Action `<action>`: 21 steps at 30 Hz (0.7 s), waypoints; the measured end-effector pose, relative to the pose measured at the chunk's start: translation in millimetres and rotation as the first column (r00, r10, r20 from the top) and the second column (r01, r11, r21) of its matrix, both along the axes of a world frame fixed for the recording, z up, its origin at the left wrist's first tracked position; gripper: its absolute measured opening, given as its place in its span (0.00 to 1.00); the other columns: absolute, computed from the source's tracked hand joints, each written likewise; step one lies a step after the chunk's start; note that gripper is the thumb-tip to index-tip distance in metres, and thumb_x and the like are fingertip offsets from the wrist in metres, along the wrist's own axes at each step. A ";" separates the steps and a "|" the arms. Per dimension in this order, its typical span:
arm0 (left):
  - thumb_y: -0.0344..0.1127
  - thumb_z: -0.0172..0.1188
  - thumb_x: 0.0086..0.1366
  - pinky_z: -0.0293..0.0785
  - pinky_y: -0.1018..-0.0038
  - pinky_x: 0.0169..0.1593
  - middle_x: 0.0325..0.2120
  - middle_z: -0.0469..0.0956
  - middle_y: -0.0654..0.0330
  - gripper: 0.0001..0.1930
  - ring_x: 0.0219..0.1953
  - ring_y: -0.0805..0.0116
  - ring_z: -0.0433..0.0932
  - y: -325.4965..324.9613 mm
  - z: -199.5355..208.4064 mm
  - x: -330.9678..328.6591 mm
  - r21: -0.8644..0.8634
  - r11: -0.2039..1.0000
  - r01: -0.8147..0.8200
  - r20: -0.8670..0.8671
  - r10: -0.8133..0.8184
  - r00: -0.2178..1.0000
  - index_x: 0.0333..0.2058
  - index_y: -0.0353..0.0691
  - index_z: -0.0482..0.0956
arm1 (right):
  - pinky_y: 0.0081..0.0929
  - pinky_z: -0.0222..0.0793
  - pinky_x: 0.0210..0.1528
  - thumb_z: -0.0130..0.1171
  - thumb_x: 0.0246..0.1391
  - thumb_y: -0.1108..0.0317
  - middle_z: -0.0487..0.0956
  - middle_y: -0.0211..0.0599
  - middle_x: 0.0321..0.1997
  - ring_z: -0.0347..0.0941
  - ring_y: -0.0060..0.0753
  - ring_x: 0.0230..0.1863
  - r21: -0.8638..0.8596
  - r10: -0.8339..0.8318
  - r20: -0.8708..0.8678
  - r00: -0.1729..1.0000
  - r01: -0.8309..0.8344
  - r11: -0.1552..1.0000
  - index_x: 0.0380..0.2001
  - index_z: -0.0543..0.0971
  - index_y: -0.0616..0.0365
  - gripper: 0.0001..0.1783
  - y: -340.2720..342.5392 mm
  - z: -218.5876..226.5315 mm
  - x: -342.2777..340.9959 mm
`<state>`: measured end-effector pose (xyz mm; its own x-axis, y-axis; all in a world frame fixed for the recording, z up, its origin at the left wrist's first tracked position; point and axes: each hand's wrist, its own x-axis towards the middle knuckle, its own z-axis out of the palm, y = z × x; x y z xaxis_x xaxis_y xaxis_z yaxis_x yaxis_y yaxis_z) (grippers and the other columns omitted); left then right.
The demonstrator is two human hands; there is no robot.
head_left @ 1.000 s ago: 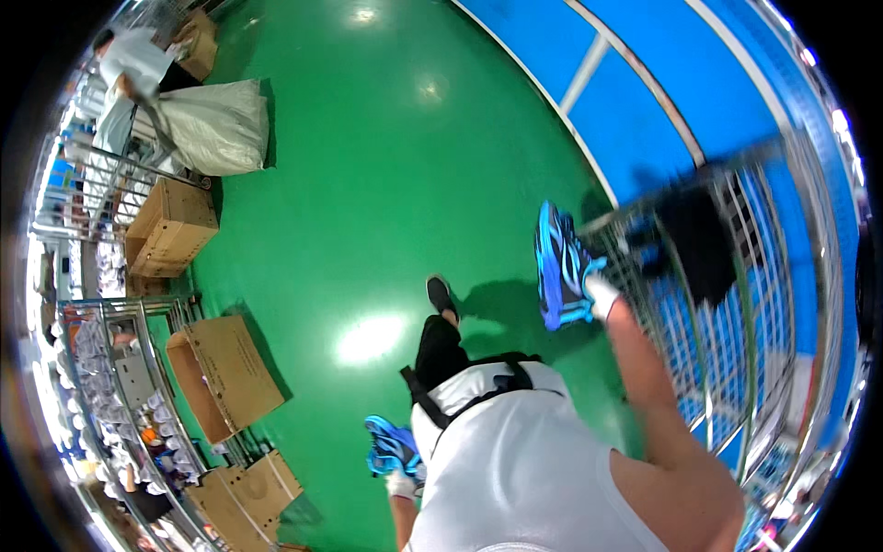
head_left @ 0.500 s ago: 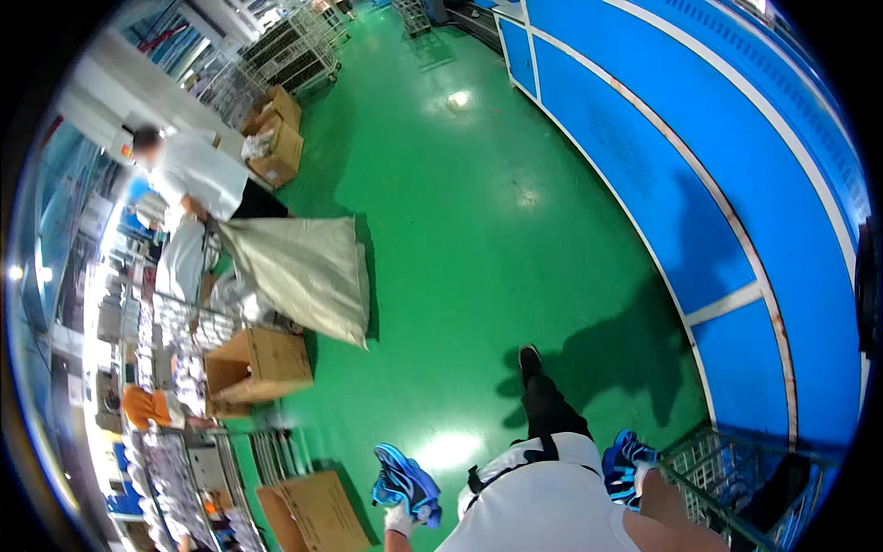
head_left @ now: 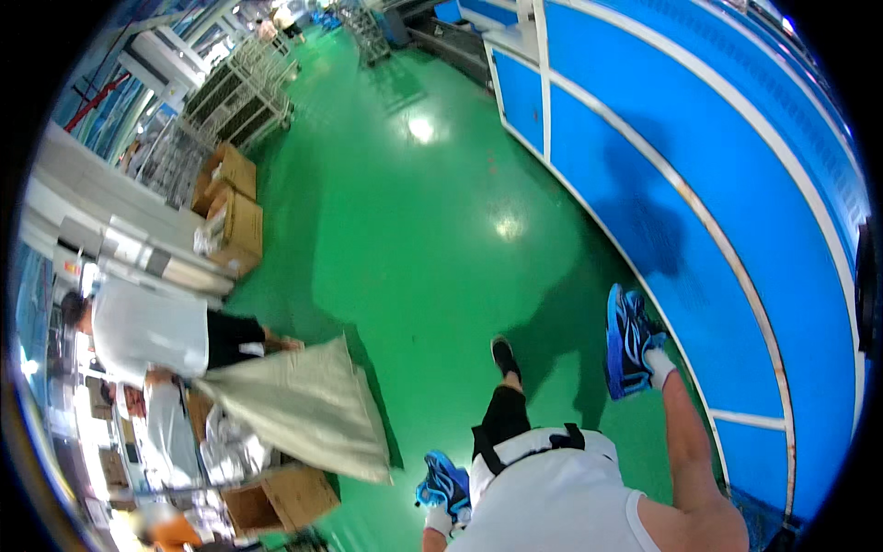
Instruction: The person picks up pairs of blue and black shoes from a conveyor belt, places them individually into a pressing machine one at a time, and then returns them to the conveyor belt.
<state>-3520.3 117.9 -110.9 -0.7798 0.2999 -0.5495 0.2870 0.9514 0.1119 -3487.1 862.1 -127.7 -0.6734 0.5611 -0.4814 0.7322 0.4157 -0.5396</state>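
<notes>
Sneakers in black and blue (head_left: 622, 345) are gripped by the white-gloved right hand (head_left: 659, 366), right of the frame's centre, near blue panelling (head_left: 708, 304). At bottom centre, the white-gloved left hand (head_left: 439, 521) is closed around other blue sneakers (head_left: 445, 480). A co-worker (head_left: 152, 327) stands beside a pale sack (head_left: 308, 405) at lower left, at the green floor's (head_left: 414, 267) edge.

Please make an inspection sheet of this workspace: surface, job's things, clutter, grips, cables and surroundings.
Surface: glossy green floor with reflections.
Job's things: blue-and-black sports shoes, in hand; count unclear.
Clutter: brown cardboard boxes and a bulky pale sack, on the left.
Grips: left grip and right grip, white-gloved, each closed on shoes.
Cables: nothing seen.
Surroundings: blue panelled unit with white trim, right; metal wire carts, upper left; person in white shirt beside the sack.
</notes>
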 end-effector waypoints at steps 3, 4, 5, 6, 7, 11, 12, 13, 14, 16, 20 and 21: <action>0.37 0.58 0.63 0.71 0.53 0.58 0.51 0.78 0.42 0.22 0.55 0.40 0.75 109.3 86.5 -163.3 0.156 0.985 0.068 -0.105 -0.052 0.993 0.55 0.37 0.74 | 0.52 0.75 0.57 0.61 0.51 0.63 0.82 0.49 0.54 0.78 0.56 0.53 -0.570 -0.634 0.129 0.763 0.580 0.582 0.57 0.76 0.56 0.28 4.2 54.3 -62.3; 0.36 0.57 0.63 0.72 0.52 0.57 0.51 0.78 0.40 0.22 0.55 0.40 0.75 105.8 74.3 -205.0 0.069 0.988 -0.141 0.222 0.123 0.967 0.55 0.38 0.74 | 0.60 0.75 0.53 0.57 0.54 0.63 0.81 0.48 0.54 0.79 0.58 0.51 -0.551 -0.662 0.245 0.708 0.664 0.506 0.58 0.75 0.54 0.26 -1.5 76.3 -108.3; 0.36 0.59 0.61 0.73 0.51 0.57 0.51 0.78 0.40 0.23 0.55 0.39 0.76 109.8 32.9 -251.9 -0.023 0.975 -0.220 0.276 0.217 0.936 0.56 0.40 0.74 | 0.68 0.74 0.50 0.53 0.58 0.62 0.81 0.47 0.54 0.79 0.60 0.49 -0.531 -0.689 0.339 0.641 0.735 0.422 0.58 0.73 0.52 0.24 -7.9 58.1 -160.8; 0.37 0.60 0.60 0.73 0.50 0.56 0.51 0.78 0.39 0.25 0.54 0.38 0.76 114.4 28.9 -299.2 -0.116 0.953 -0.280 0.311 0.302 0.901 0.57 0.43 0.73 | 0.76 0.74 0.46 0.48 0.62 0.61 0.80 0.46 0.55 0.79 0.61 0.47 -0.509 -0.710 0.426 0.561 0.797 0.324 0.59 0.72 0.49 0.23 -12.1 58.3 -202.1; 0.33 0.60 0.59 0.74 0.48 0.55 0.52 0.78 0.41 0.26 0.52 0.37 0.78 138.3 34.5 -358.9 -0.063 0.974 -0.216 0.269 0.225 0.937 0.58 0.47 0.73 | 0.73 0.75 0.46 0.49 0.62 0.59 0.80 0.46 0.55 0.79 0.61 0.49 -0.538 -0.725 0.434 0.534 0.800 0.266 0.57 0.75 0.48 0.21 18.8 -20.7 -173.5; 0.43 0.65 0.57 0.75 0.49 0.56 0.51 0.79 0.44 0.27 0.51 0.37 0.78 188.9 80.4 -528.5 -0.054 0.983 -0.176 0.061 0.180 0.982 0.54 0.43 0.74 | 0.61 0.76 0.50 0.59 0.55 0.53 0.83 0.45 0.53 0.77 0.52 0.55 -0.331 -0.595 0.654 0.467 0.884 0.330 0.52 0.81 0.54 0.24 53.6 -57.0 -260.0; 0.42 0.66 0.56 0.75 0.49 0.56 0.51 0.79 0.44 0.28 0.52 0.38 0.78 203.1 74.1 -570.8 -0.098 0.988 -0.121 0.080 0.129 0.988 0.56 0.43 0.73 | 0.60 0.76 0.50 0.59 0.56 0.53 0.83 0.45 0.53 0.77 0.51 0.54 -0.338 -0.584 0.672 0.456 0.890 0.307 0.52 0.81 0.54 0.24 64.5 -53.1 -294.7; 0.42 0.67 0.56 0.76 0.50 0.56 0.51 0.79 0.45 0.30 0.53 0.40 0.79 219.4 72.2 -616.2 -0.129 0.990 -0.062 0.094 0.075 0.993 0.57 0.43 0.72 | 0.60 0.76 0.50 0.58 0.57 0.53 0.82 0.45 0.53 0.77 0.51 0.54 -0.347 -0.573 0.682 0.454 0.891 0.292 0.52 0.81 0.53 0.24 80.5 -54.5 -339.3; 0.41 0.68 0.56 0.76 0.51 0.57 0.52 0.79 0.45 0.32 0.53 0.41 0.79 235.3 58.1 -656.2 -0.158 0.987 -0.002 0.117 0.021 0.993 0.59 0.43 0.71 | 0.59 0.76 0.50 0.58 0.57 0.53 0.82 0.44 0.53 0.77 0.51 0.54 -0.352 -0.570 0.685 0.453 0.891 0.285 0.52 0.80 0.53 0.24 98.2 -59.3 -379.6; 0.38 0.66 0.56 0.75 0.52 0.57 0.52 0.79 0.43 0.33 0.55 0.45 0.79 252.8 59.5 -720.0 -0.016 0.998 0.068 -0.119 -0.069 0.990 0.62 0.43 0.70 | 0.57 0.75 0.50 0.57 0.58 0.52 0.82 0.44 0.54 0.77 0.50 0.53 -0.388 -0.547 0.684 0.483 0.876 0.288 0.53 0.80 0.52 0.23 122.2 -64.2 -476.5; 0.51 0.73 0.50 0.74 0.52 0.60 0.54 0.77 0.39 0.41 0.57 0.43 0.77 266.5 23.1 -822.1 -0.291 0.956 -0.037 0.308 0.131 0.942 0.61 0.43 0.69 | 0.54 0.74 0.50 0.54 0.61 0.51 0.81 0.43 0.54 0.76 0.48 0.51 -0.444 -0.532 0.639 0.555 0.831 0.335 0.53 0.80 0.51 0.22 203.5 -37.7 -649.4; 0.58 0.76 0.45 0.73 0.52 0.61 0.55 0.76 0.39 0.47 0.58 0.40 0.76 297.4 25.7 -860.5 -0.290 0.956 -0.050 0.338 0.151 0.929 0.61 0.43 0.69 | 0.54 0.74 0.50 0.54 0.61 0.51 0.81 0.43 0.55 0.76 0.48 0.51 -0.469 -0.555 0.605 0.570 0.819 0.330 0.53 0.79 0.50 0.22 231.4 -20.1 -702.4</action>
